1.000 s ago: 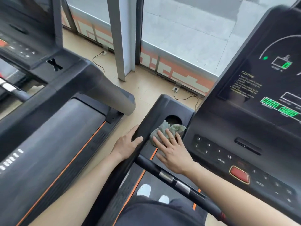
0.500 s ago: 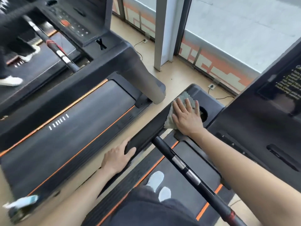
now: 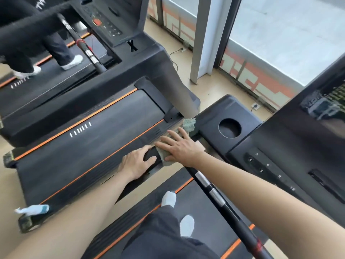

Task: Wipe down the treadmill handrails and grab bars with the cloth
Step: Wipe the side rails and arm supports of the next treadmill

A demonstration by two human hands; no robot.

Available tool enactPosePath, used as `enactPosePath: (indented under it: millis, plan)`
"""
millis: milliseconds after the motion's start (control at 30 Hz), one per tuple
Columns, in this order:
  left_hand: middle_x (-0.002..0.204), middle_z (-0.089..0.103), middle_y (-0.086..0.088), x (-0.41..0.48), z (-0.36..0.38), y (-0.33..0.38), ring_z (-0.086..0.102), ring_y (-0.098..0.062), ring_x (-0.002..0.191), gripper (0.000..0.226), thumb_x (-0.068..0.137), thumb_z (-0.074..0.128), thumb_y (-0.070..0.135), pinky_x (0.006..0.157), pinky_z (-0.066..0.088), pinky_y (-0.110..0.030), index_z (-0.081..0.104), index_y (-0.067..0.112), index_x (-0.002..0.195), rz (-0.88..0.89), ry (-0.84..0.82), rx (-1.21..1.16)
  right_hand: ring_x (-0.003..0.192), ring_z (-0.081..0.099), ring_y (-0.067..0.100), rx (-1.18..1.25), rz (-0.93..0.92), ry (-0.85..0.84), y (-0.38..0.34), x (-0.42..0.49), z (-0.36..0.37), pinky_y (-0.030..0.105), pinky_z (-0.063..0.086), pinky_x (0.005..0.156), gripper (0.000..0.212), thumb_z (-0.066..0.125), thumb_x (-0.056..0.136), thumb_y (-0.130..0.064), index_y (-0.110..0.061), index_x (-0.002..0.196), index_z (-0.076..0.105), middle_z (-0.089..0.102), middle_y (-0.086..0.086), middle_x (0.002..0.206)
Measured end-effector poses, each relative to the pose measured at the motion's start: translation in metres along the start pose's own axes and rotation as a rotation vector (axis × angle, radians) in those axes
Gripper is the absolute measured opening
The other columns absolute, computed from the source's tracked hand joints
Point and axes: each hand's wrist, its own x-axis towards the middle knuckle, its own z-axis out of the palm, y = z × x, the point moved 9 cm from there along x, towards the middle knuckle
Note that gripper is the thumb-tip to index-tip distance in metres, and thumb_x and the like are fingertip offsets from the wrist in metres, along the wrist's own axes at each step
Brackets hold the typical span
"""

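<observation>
Cloth, handling: Judged light, soft and limp. The cloth [image 3: 189, 124] will bunch and skid rather than keep a shape. It is not fragile.
Cloth, where to hold: On the broad rail top, flat palm pressure should do. For a round bar, you would likely need to wrap it and curl your fingers round.
Cloth, position: It is directly under your right hand [image 3: 180, 146]. A crumpled end pokes out beyond the fingertips, and an edge shows at the heel of the palm.
Right hand: Flat, with fingers straight and spread, pressing the cloth onto the handrail [image 3: 151, 156]. It is not clenched.
Left hand: Your left hand [image 3: 136, 162] is just beside the right, on the near side. It is relaxed, fingers laid across the same handrail, and holds nothing.
Handrail surface: Judged hard and smooth, so expect the cloth to slide easily.
Grab bar: The grab bar [image 3: 211, 192] starts near your right wrist and runs back under the forearm. The cloth is not on it.
Risk: The loose end may slip off the rail's far edge.
</observation>
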Motion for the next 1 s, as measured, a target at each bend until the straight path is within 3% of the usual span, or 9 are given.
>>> enactPosePath:
  millis: [133,300,533,733,867,1000]
  plan:
    - [0.126,0.068,0.0,0.002,0.001,-0.002,0.062,-0.031,0.114,0.072,0.076,0.031,0.072,0.09,0.048,-0.04,0.049,0.04,0.138,0.0,0.005,-0.011,0.147,0.028,0.032,0.006,0.045,-0.019,0.032,-0.006,0.003,0.054,0.003,0.121,0.073,0.044,0.092,-0.069,-0.038,0.156,0.024,0.04,-0.002,0.154]
    - [0.131,0.067,0.0,0.005,0.006,-0.005,0.062,-0.031,0.116,0.073,0.079,0.032,0.072,0.092,0.049,-0.041,0.049,0.037,0.141,0.032,0.03,-0.006,0.152,0.013,0.028,0.069,0.19,-0.048,0.091,-0.021,0.004,0.053,-0.001,0.123,0.076,0.029,0.092,-0.075,-0.039,0.157,0.016,0.03,-0.004,0.159]
    - [0.127,0.068,-0.001,0.008,0.008,-0.008,0.062,-0.033,0.114,0.071,0.077,0.033,0.073,0.091,0.049,-0.042,0.052,0.039,0.137,0.032,0.059,-0.018,0.153,-0.017,0.023,0.269,0.589,-0.113,0.187,-0.066,0.008,0.05,-0.009,0.123,0.08,0.023,0.093,-0.077,-0.039,0.159,-0.004,-0.009,-0.008,0.168]
    - [0.125,0.069,-0.005,0.008,0.007,-0.009,0.062,-0.035,0.112,0.073,0.077,0.034,0.074,0.091,0.05,-0.042,0.053,0.037,0.137,0.024,0.069,-0.026,0.152,-0.021,0.027,0.334,0.881,-0.144,0.211,-0.119,0.018,0.049,-0.011,0.123,0.085,0.02,0.093,-0.077,-0.033,0.158,-0.014,-0.022,-0.001,0.166]
    - [0.121,0.069,-0.006,0.007,0.007,-0.008,0.063,-0.036,0.109,0.068,0.082,0.039,0.071,0.089,0.05,-0.042,0.053,0.036,0.138,0.022,0.074,-0.008,0.153,-0.018,0.026,0.291,0.788,-0.154,0.165,-0.124,0.019,0.048,-0.009,0.124,0.081,0.013,0.097,-0.071,-0.027,0.159,-0.015,-0.021,0.005,0.166]
    - [0.121,0.07,-0.007,0.007,0.005,-0.007,0.063,-0.036,0.108,0.062,0.087,0.043,0.067,0.088,0.051,-0.041,0.053,0.034,0.138,0.024,0.079,0.0,0.155,-0.005,0.028,0.141,0.65,-0.078,0.116,-0.128,0.015,0.047,-0.001,0.125,0.075,0.026,0.103,-0.052,-0.018,0.16,-0.009,-0.008,0.01,0.168]
